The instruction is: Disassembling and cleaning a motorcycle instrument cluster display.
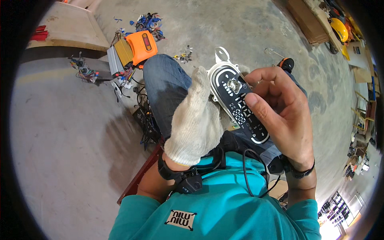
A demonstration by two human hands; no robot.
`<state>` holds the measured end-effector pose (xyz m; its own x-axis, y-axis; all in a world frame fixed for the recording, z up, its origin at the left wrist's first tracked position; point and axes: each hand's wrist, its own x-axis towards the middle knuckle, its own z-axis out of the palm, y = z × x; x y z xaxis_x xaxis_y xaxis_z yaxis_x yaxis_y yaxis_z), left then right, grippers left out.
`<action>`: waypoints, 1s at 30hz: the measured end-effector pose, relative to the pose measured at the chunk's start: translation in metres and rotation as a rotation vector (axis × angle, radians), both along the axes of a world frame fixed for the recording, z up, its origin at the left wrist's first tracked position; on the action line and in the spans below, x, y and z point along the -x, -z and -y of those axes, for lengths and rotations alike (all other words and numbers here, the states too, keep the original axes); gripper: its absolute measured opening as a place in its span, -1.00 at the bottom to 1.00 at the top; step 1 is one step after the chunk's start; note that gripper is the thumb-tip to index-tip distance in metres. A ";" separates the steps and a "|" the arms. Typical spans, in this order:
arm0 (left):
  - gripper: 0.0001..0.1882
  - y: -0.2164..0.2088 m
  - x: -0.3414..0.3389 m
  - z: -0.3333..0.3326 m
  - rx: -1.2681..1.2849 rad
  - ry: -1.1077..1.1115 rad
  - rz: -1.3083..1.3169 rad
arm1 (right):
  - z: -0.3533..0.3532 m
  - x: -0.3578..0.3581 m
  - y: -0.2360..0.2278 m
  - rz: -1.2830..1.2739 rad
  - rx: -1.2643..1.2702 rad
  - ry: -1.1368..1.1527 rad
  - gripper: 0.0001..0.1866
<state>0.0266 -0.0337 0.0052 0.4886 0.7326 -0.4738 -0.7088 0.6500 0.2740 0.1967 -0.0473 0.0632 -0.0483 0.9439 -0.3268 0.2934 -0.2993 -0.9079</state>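
A long oval instrument display panel point(239, 105) is held up in front of me, tilted with its top toward the left. Its black face bears pale segment markings, and a shiny, broken-looking patch point(233, 86) lies near the upper end. Around the upper part shows a white plastic housing point(216, 90) with a loop at its tip. My left hand point(196, 120), in a cream knit glove, grips the panel along its left edge; most of those fingers are hidden. My bare right hand point(282, 108) is closed on the right edge, thumb against the black face and index finger bent over the rim.
On the floor at the upper left lie an orange-and-gold cased device point(140, 49), a blue wire pile point(149, 25), connector bundles point(85, 73) and small metal parts point(185, 55). Black cables point(145, 124) lie beside my left leg. Cardboard point(307, 22) stands at the upper right.
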 end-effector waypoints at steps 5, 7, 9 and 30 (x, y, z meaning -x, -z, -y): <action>-0.36 0.000 0.000 0.000 0.008 0.012 -0.003 | 0.000 0.001 -0.001 0.038 -0.004 -0.054 -0.71; -0.36 0.000 0.000 0.000 0.009 0.012 -0.003 | 0.000 0.002 -0.001 0.030 -0.009 -0.051 -0.70; -0.37 0.000 -0.001 0.000 0.018 -0.007 -0.029 | 0.000 0.003 -0.001 0.022 -0.014 -0.048 -0.70; -0.33 0.005 -0.002 0.001 -0.083 -0.046 -0.059 | 0.003 0.001 -0.011 0.133 -0.030 -0.076 -0.60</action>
